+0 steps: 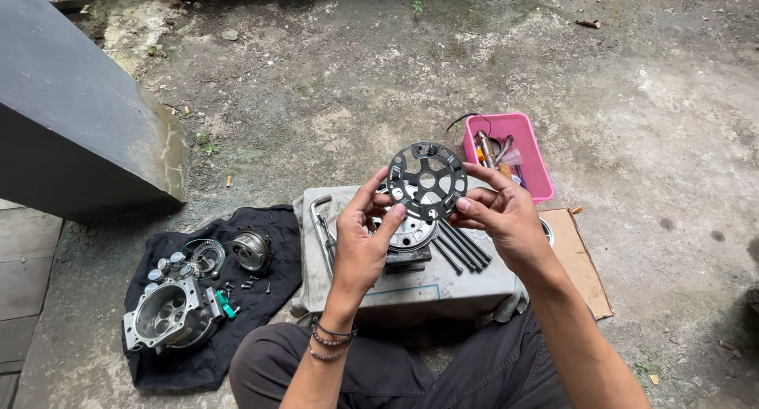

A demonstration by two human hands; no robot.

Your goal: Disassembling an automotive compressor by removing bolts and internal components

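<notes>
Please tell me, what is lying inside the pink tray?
In the pink tray I see a metal cylindrical part, some small colourful tools and a black cable at its rim. The right hand covers its near corner.

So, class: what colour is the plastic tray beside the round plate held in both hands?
Pink; the plastic tray shows best in the head view.

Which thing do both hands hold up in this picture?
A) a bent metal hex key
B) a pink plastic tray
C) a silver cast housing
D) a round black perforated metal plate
D: the left hand and the right hand pinch the round black perforated metal plate at its edges, above the grey box; the pink plastic tray lies behind on the ground.
</notes>
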